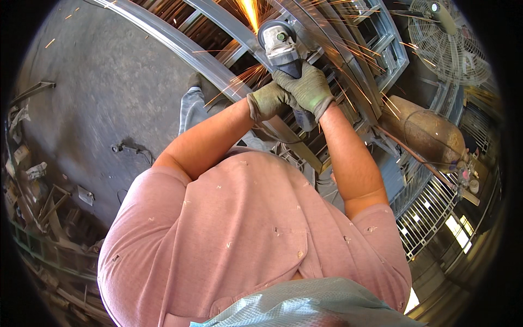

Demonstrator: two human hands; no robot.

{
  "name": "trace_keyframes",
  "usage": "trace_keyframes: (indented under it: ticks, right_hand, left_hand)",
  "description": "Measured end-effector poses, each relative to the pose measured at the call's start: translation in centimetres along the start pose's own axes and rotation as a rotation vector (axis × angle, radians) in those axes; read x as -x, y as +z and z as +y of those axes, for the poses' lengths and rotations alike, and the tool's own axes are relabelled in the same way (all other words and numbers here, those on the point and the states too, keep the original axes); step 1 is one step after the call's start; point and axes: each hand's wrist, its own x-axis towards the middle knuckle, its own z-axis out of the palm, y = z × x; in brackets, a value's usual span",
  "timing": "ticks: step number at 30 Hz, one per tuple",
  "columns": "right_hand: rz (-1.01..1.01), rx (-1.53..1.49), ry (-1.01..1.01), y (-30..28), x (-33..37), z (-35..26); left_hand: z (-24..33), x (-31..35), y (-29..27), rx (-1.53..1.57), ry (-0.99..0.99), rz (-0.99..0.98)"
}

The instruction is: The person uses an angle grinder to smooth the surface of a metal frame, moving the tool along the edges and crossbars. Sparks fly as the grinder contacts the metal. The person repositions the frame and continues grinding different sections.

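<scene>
Both my hands, in greenish work gloves, are wrapped round an angle grinder (282,49) with a pale metal head and dark body. My right hand (308,87) grips over the top of the body, just behind the head. Close against it, my left hand (269,100) is closed round the body from the left, lower down. The dark rear end of the grinder shows below the gloves. At the disc, the grinder meets a metal frame (220,22) of grey bars, and bright orange sparks spray away from the contact and scatter to both sides.
A rusty gas cylinder (425,131) lies to the right, below a large wire-caged fan (449,43). Another power tool (128,148) with a cord is on the grey concrete floor (103,82) at left. Metal scraps and clutter line the far left edge. White barred panels (427,215) stand at right.
</scene>
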Motion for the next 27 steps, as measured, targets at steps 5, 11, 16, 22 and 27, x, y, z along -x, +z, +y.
trace_keyframes:
  ticks: [5, 11, 16, 22, 27]
  right_hand:
    - [-0.044, 0.051, -0.012, -0.3, -0.1, 0.1]
    - [-0.080, 0.019, -0.011, -0.2, 0.1, 0.6]
    - [-0.042, -0.004, -0.023, -0.1, 0.1, 0.6]
    - [-0.096, 0.000, -0.027, -0.6, 0.3, 0.2]
    - [-0.065, -0.013, -0.011, -0.5, 0.4, 0.0]
  left_hand:
    - [-0.6, -0.2, 0.0, -0.019, -0.010, -0.004]
    - [-1.1, -0.1, 0.1, -0.051, 0.029, 0.015]
    - [-0.1, 0.3, 1.1, -0.102, 0.007, 0.053]
    - [-0.8, 0.2, 1.2, -0.057, 0.071, 0.061]
    - [-1.5, -0.1, 0.5, -0.120, 0.012, 0.030]
